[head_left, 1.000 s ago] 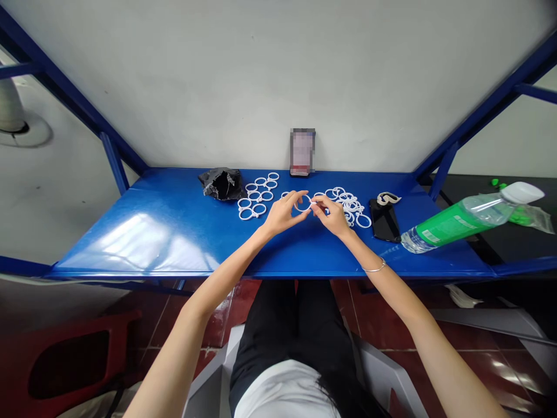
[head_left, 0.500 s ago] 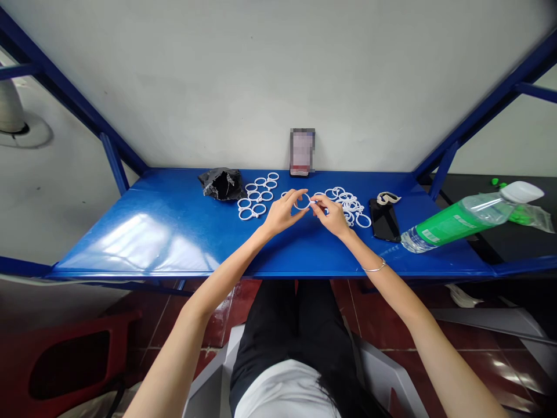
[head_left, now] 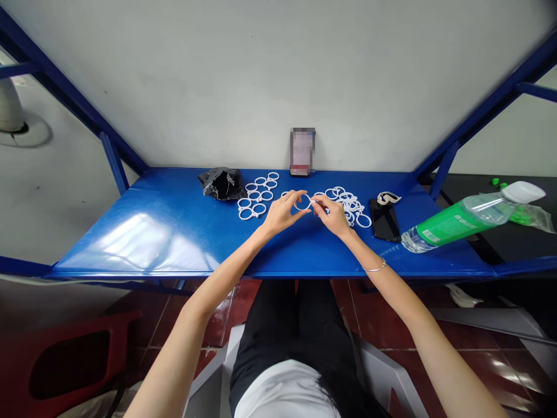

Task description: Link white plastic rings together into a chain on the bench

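Observation:
Between my two hands, a white ring (head_left: 303, 209) is held up above the blue tabletop. My left hand (head_left: 284, 212) grips the ring's left side between thumb and fingers. On the opposite side, my right hand (head_left: 331, 213) pinches a small part at the ring's edge; the fingers hide most of that part. Loose white rings (head_left: 364, 220) lie in a heap just right of my right hand, partly covered by it. To the left of my left hand, several white rings (head_left: 246, 213) with small eyelets are spread flat in a group.
A crumpled black plastic bag (head_left: 221, 183) sits at the back left. One phone (head_left: 301, 152) leans on the wall; another phone (head_left: 384, 220) lies flat at right, a whitish strap-like loop (head_left: 388, 198) at its top. A green-labelled bottle (head_left: 461, 220) stands farther right on the blue table (head_left: 226, 244).
Almost nothing differs. My right fingers have shifted very slightly at the ring's edge; both hands keep their hold.

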`<action>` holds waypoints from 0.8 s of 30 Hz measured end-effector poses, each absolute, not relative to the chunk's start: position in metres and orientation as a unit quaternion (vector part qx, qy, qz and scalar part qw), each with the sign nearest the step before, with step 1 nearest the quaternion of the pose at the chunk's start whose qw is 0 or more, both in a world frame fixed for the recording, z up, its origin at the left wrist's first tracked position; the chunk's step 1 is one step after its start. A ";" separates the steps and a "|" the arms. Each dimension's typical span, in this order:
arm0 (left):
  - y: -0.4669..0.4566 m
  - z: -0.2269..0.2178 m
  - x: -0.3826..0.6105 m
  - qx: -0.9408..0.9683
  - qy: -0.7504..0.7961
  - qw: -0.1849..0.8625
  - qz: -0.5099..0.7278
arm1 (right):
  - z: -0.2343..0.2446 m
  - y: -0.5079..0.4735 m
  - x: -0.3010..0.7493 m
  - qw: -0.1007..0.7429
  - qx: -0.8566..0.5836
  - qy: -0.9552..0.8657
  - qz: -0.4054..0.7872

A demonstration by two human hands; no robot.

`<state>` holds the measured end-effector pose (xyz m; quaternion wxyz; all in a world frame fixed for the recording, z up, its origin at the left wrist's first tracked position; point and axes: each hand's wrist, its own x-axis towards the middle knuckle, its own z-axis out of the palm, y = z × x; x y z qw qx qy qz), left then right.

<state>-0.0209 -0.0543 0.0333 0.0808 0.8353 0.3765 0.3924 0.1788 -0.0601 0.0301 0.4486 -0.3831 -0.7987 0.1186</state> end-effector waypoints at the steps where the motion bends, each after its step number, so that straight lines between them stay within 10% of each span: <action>1: -0.054 0.033 -0.021 0.836 0.379 0.080 0.389 | 0.030 -0.060 0.179 0.449 -0.382 -0.799 0.117; 24: -0.058 0.034 -0.011 0.828 0.459 0.129 0.294 | 0.030 -0.061 0.178 0.415 -0.375 -0.818 0.137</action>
